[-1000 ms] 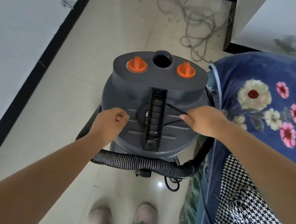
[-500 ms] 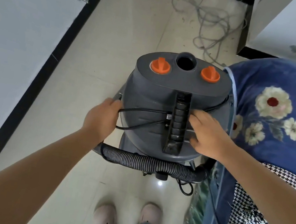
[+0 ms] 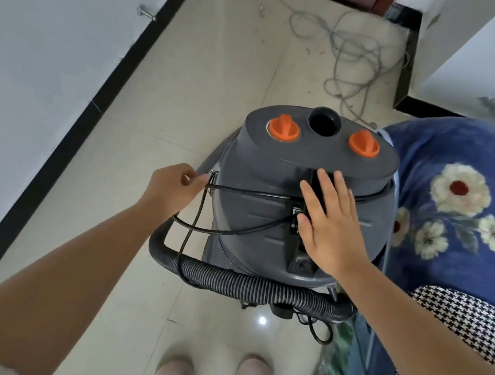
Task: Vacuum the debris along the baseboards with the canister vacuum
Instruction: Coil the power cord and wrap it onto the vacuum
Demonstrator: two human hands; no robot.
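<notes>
the vacuum (image 3: 273, 198) stands on the tile floor (image 3: 190, 87) between the baseboard (image 3: 62, 138) and a floral blanket (image 3: 464, 202), hose (image 3: 256, 284) curled at its near side. the left hand (image 3: 168, 184) pinches the black cord (image 3: 248, 191) off the lid's left edge; the right hand (image 3: 328, 219) lies flat, fingers straight, on the lid's handle. this looks like setup: freeing the cord. next it likely needs unwinding and plugging in, with no snag on the hose.
</notes>
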